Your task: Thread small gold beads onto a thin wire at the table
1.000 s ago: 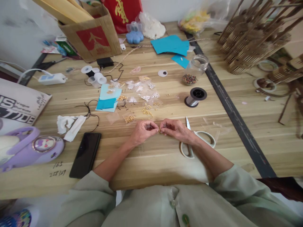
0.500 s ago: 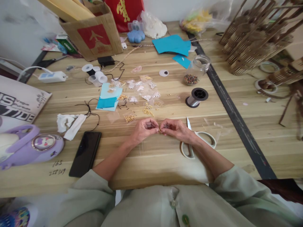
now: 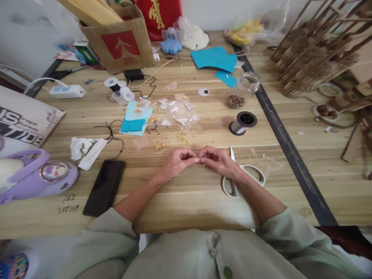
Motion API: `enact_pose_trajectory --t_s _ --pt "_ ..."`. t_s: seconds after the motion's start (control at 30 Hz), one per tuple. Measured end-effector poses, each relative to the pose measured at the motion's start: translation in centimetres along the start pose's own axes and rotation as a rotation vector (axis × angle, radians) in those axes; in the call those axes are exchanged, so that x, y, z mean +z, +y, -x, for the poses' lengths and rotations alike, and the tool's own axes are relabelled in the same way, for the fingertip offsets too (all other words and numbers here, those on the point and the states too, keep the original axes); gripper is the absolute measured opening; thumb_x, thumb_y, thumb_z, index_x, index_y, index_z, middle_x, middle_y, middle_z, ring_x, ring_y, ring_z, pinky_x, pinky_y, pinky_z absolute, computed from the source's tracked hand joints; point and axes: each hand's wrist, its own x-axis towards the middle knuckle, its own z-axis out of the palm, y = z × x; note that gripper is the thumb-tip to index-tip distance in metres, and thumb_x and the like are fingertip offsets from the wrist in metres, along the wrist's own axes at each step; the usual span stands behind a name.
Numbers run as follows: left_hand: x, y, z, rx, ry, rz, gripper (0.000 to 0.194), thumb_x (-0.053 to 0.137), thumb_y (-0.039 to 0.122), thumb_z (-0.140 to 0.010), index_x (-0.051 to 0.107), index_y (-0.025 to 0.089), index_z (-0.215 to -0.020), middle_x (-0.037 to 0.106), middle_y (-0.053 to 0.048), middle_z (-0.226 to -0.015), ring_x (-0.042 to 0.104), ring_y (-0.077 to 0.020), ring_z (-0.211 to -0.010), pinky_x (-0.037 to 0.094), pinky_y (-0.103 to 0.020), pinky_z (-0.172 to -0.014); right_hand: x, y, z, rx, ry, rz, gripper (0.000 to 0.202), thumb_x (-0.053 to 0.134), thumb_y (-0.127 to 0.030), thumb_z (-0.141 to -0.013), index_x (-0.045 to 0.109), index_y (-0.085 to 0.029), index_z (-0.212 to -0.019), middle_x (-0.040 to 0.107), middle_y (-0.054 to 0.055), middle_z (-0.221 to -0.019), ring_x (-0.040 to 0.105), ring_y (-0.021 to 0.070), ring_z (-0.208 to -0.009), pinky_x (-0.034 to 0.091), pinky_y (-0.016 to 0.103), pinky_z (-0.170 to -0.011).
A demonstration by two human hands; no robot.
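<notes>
My left hand (image 3: 180,161) and my right hand (image 3: 217,160) meet above the table, thumbs and forefingers pinched tip to tip. What sits between the fingertips is too small and covered to make out. A faint, thin clear thread (image 3: 173,183) trails below my left hand. Just beyond the hands lie gold beads (image 3: 161,145) in a small heap, with more gold pieces (image 3: 183,135) behind them. White-handled scissors (image 3: 252,173) lie partly under my right forearm, blades pointing away.
A spool of fine wire or thread (image 3: 243,123) and a glass jar (image 3: 247,87) holding beads stand at right. Small bags of silvery pieces (image 3: 177,108) lie mid-table. On the left are a black phone (image 3: 104,188), white tissue (image 3: 93,154) and a purple bottle (image 3: 37,174).
A small gold piece that showed between the fingertips is now hidden. Both hands stay pinched together, shifted very slightly; the whole view has shifted a little.
</notes>
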Motion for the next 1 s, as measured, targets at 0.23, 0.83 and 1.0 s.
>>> enact_pose_trajectory --t_s 0.23,0.83,1.0 --pt "-0.21 -0.59 -0.1 0.048 0.0 -0.092 0.019 0.066 0.031 -0.075 0.067 0.012 -0.078 0.065 -0.003 -0.071 0.056 -0.0106 -0.064 0.043 -0.021 -0.059 0.11 0.15 0.04 0.003 0.019 -0.015 0.023 0.06 -0.038 -0.083 0.057 -0.015 -0.085 0.054 0.0 -0.071 0.047 0.0109 -0.064 0.036 0.023 -0.057" --pt "-0.51 -0.82 -0.16 0.048 -0.019 -0.01 0.018 0.063 0.029 -0.076 0.066 0.012 -0.076 0.062 -0.002 -0.068 0.053 -0.0098 -0.061 0.043 -0.021 -0.059 0.37 0.28 0.03 0.021 0.027 -0.097 0.024 0.063 -0.038 -0.081 0.057 -0.016 -0.085 0.055 0.001 -0.071 0.049 0.0114 -0.064 0.039 0.024 -0.059" --pt "-0.45 -0.92 -0.13 0.07 -0.021 -0.001 0.015 0.064 0.027 -0.075 0.066 0.013 -0.08 0.064 -0.002 -0.073 0.057 -0.0109 -0.066 0.044 -0.022 -0.062 0.27 0.47 -0.01 -0.023 0.045 -0.098 0.021 0.063 -0.037 -0.081 0.06 -0.016 -0.084 0.055 0.001 -0.076 0.049 0.0113 -0.067 0.04 0.025 -0.062"
